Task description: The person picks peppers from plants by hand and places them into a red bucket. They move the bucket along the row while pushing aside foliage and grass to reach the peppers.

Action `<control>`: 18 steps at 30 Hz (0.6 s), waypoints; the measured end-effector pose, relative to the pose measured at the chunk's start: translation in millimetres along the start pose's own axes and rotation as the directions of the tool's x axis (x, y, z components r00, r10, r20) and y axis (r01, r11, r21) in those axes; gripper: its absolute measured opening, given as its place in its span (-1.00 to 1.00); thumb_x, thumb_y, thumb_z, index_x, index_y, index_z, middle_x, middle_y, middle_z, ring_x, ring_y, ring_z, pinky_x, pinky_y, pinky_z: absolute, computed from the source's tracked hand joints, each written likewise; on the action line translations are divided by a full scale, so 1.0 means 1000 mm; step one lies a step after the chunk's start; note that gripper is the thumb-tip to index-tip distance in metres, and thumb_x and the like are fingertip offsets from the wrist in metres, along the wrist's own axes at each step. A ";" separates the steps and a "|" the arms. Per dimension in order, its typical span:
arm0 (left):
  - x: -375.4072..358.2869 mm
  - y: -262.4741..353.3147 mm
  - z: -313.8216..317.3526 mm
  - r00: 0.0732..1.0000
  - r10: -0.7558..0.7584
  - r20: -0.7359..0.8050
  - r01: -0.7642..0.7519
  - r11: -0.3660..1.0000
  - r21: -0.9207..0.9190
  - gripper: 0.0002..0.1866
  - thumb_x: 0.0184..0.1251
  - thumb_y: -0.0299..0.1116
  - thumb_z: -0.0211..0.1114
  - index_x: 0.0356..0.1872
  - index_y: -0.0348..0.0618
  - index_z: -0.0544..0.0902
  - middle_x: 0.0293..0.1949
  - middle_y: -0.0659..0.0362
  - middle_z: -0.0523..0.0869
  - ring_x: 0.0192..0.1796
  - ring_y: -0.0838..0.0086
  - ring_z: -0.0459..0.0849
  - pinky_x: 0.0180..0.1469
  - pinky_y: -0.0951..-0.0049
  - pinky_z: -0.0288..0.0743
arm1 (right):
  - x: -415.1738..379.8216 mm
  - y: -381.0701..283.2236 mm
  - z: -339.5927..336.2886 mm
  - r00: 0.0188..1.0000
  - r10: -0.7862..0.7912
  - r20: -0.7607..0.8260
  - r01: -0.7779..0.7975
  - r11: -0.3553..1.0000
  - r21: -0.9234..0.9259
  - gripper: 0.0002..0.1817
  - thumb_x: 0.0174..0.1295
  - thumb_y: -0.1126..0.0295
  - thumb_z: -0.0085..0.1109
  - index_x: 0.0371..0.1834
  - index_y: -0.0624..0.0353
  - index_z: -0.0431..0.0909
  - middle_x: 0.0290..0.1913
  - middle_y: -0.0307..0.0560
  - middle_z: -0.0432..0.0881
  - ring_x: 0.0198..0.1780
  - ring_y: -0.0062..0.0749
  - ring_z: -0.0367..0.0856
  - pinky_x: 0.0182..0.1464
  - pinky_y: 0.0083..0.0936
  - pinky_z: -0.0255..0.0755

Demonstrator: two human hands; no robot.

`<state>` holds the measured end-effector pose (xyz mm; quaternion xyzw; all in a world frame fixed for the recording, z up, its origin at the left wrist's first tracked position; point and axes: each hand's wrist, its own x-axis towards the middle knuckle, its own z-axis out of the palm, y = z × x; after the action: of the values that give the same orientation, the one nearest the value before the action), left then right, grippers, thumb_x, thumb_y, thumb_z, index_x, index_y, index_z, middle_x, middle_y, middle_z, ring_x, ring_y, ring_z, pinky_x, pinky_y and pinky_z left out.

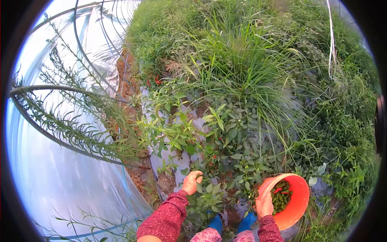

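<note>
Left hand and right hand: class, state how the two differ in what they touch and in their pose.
The left hand reaches into the leafy pepper plant, fingers curled; the right hand grips the rim of the orange bucket. The left hand sits higher in view; the right hand lower. Both wear red patterned sleeves.

Leaves of the pepper plant (209, 197) hide the left hand (191, 182)'s fingertips, so its grip is unclear.

dense pepper plants (225, 137) ahead, plastic sheeting (52, 177) left
</note>
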<state>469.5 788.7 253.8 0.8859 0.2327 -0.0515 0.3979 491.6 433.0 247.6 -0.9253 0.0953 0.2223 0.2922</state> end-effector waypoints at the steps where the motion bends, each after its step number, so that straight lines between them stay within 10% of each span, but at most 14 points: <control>1: -0.004 0.040 -0.007 0.992 -0.058 0.108 0.070 0.991 -0.114 -0.79 0.20 -0.32 0.26 -0.15 -0.07 0.56 -0.44 0.21 0.59 -0.40 0.47 0.55 -0.22 0.48 0.44 | -0.008 -0.008 -0.018 0.996 -0.083 0.043 0.087 0.989 -0.117 -0.34 0.05 0.31 0.18 0.22 0.23 0.15 -0.03 0.21 0.49 -0.05 0.11 0.54 -0.12 -0.16 0.45; 5: -0.039 0.135 0.003 0.903 0.061 0.425 0.142 0.891 -0.430 -0.87 0.27 -0.36 0.24 -0.19 -0.10 0.58 -0.43 0.39 0.55 -0.36 0.72 0.45 -0.27 0.58 0.41 | -0.023 -0.043 -0.073 0.921 -0.388 -0.038 0.390 0.914 0.112 -0.40 0.07 0.37 0.20 0.19 0.28 0.24 0.16 0.20 0.36 0.04 0.03 0.52 0.00 -0.27 0.45; 7: -0.064 0.184 0.008 0.795 0.003 0.607 0.353 0.811 -0.467 -0.84 0.28 -0.33 0.25 -0.18 -0.13 0.60 -0.43 0.40 0.56 -0.40 0.75 0.44 -0.35 0.62 0.39 | -0.035 -0.063 -0.080 0.905 -0.321 0.279 0.070 0.760 0.646 -0.38 0.13 0.39 0.21 0.26 0.23 0.20 0.24 0.10 0.33 0.10 -0.13 0.51 0.07 -0.33 0.43; 9: -0.086 0.204 0.024 0.717 -0.059 0.695 0.473 0.773 -0.422 -0.76 0.28 -0.21 0.24 -0.18 -0.14 0.62 -0.45 0.33 0.61 -0.57 0.72 0.45 -0.56 0.67 0.31 | -0.048 -0.074 -0.083 0.720 -0.574 0.391 -0.312 0.235 0.920 -0.36 0.21 0.42 0.13 0.36 0.05 0.11 0.14 -0.05 0.45 0.07 -0.37 0.50 0.03 -0.45 0.43; 10: -0.095 0.211 0.032 0.680 -0.003 0.733 0.558 0.650 -0.515 -0.76 0.29 -0.21 0.23 -0.21 -0.17 0.61 -0.46 0.24 0.62 -0.58 0.68 0.48 -0.57 0.67 0.33 | -0.053 -0.077 -0.099 0.579 -0.512 0.635 -0.407 0.493 0.769 -0.38 0.23 0.40 0.10 0.36 0.03 0.11 0.09 -0.10 0.47 -0.05 -0.54 0.53 -0.20 -0.62 0.43; 13: -0.119 0.215 0.051 0.618 -0.056 0.784 0.711 0.466 -0.527 -0.83 0.33 -0.32 0.18 -0.18 -0.19 0.60 -0.42 0.18 0.66 -0.52 0.57 0.56 -0.52 0.63 0.41 | -0.076 -0.050 -0.092 0.598 -0.435 0.674 -0.398 0.568 0.720 -0.44 0.24 0.23 0.12 0.30 0.03 0.22 -0.27 -0.29 0.58 -0.37 -0.67 0.50 -0.44 -0.72 0.32; 18: -0.143 0.206 0.075 0.591 -0.024 0.806 0.627 0.643 -0.440 -0.85 0.28 -0.42 0.22 -0.17 -0.15 0.64 -0.50 0.34 0.60 -0.57 0.72 0.45 -0.54 0.68 0.32 | -0.103 0.007 -0.074 0.640 -0.270 0.720 -0.507 0.556 0.659 -0.74 0.31 0.16 0.08 -0.23 0.14 0.54 -0.47 -0.38 0.49 -0.49 -0.71 0.36 -0.47 -0.70 0.27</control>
<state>443.3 562.5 382.4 0.5026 0.2246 -0.3940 0.7360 425.0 389.0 346.3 -0.4828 0.1257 0.5370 0.6802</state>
